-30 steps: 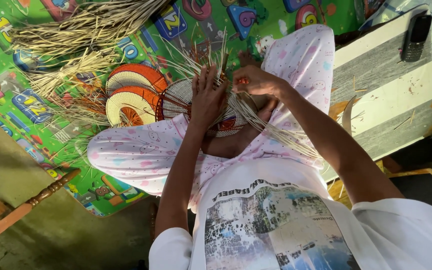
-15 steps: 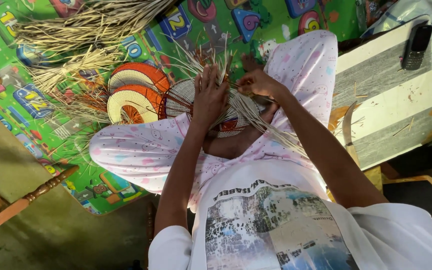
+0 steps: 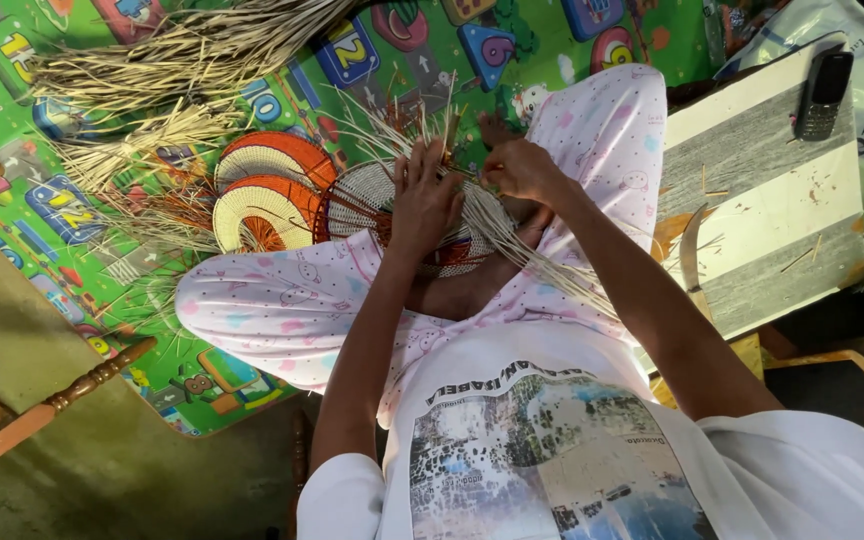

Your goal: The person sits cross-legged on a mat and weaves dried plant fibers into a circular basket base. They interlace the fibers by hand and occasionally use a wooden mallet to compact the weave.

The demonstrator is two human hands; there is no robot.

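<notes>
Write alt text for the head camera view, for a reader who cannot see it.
Seen from above, a seated person weaves a round basket piece on their lap, left hand pressed flat on it, right hand pinching pale straw strands. Finished woven discs and straw bundles lie on a colourful play mat; a phone rests on a striped board.

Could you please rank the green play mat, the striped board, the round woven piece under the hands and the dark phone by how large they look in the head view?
1. green play mat
2. striped board
3. round woven piece, partly hidden by the left hand
4. dark phone
</notes>
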